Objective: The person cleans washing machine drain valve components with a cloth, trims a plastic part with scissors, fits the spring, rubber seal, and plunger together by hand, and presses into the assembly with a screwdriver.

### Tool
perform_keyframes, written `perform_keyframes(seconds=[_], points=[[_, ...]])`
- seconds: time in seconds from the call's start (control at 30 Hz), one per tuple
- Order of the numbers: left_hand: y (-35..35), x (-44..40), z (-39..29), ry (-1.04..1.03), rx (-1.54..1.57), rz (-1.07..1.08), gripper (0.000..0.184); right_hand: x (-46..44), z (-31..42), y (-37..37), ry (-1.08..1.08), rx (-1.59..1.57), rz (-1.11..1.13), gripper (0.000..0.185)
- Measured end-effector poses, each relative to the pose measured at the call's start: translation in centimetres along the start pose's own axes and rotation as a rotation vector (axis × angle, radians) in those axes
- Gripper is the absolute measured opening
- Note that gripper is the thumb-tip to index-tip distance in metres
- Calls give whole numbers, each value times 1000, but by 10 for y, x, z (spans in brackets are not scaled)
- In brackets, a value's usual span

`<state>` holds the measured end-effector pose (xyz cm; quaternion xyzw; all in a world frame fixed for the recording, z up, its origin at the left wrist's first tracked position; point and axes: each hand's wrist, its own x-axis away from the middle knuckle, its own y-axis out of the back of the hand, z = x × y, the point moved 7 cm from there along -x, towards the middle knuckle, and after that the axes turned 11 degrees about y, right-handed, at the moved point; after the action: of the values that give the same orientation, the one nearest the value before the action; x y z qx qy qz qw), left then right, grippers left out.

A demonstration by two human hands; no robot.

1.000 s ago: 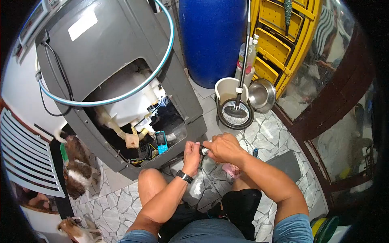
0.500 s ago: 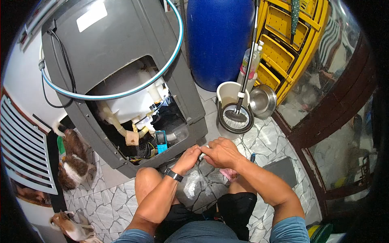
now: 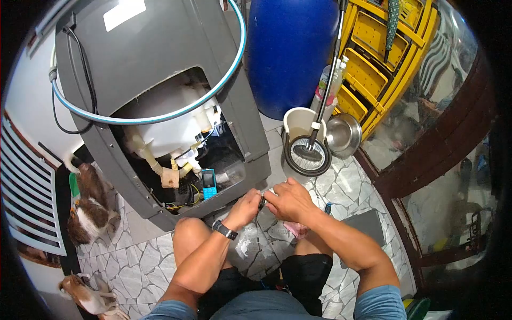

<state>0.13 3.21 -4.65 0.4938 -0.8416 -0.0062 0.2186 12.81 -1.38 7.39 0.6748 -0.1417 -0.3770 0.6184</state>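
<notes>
Near the centre of the frame, I pinch a small dark piece [image 3: 262, 202] between my left hand [image 3: 242, 210] and right hand [image 3: 292, 200], the fingers of both curled closed and hiding most of it, likely so each steadies it against the other. The blue phone [image 3: 208, 184] stands at the edge of the grey machine [image 3: 160, 45]'s opening, left of centre, perhaps for easy sight. My forearms rise from lower left and lower right, elbows bent outward, knuckles uppermost.
</notes>
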Motion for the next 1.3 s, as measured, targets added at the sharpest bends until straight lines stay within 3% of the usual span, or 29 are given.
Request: perform_keyframes(seconds=[0.07,0.13,0.17,0.2,0.33,0.37,0.47,0.53,0.6,0.7,0.87,0.93,1.03,1.13,1.2,1.27,1.3], points=[[1,-3,2,-91,-79,-129,41,-2,-3,-7,-50,12,5,24],[-4,7,7,132,419,-106,29,-1,1,-16,-118,-9,26,24],[-7,17,-3,277,541,-41,28,-4,-4,-18,-136,-4,39,25],[-8,12,-2,268,618,-68,30,-3,-11,-20,-162,-2,57,26],[-4,9,-21,167,276,-54,38,6,-30,-19,-240,-138,174,29],[1,6,-21,158,117,-108,42,8,-32,-15,-171,-223,193,29],[-2,9,-27,100,147,-132,41,10,-37,-2,-94,-289,199,27],[-12,9,-24,204,530,50,37,6,-33,13,56,-232,81,26],[-14,10,-17,333,707,215,34,7,-38,14,49,-247,58,26],[-6,11,-12,450,857,229,37,10,-39,27,36,-253,84,29],[-14,15,-15,446,784,225,37,39,-50,20,-138,-422,36,27],[-16,12,-22,265,599,147,36,52,-52,11,-187,-438,30,27],[-17,14,-19,238,500,134,34,81,-63,4,-322,-480,-3,27],[-19,16,-23,209,399,113,31,108,-76,13,-391,-480,-99,27],[-15,16,-22,184,328,63,31,134,-92,16,-670,-708,-157,28],[-17,17,-22,204,322,74,32,158,-100,15,-716,-731,-192,29],[-16,17,-23,181,346,49,33,167,-105,17,-729,-735,-320,29]])
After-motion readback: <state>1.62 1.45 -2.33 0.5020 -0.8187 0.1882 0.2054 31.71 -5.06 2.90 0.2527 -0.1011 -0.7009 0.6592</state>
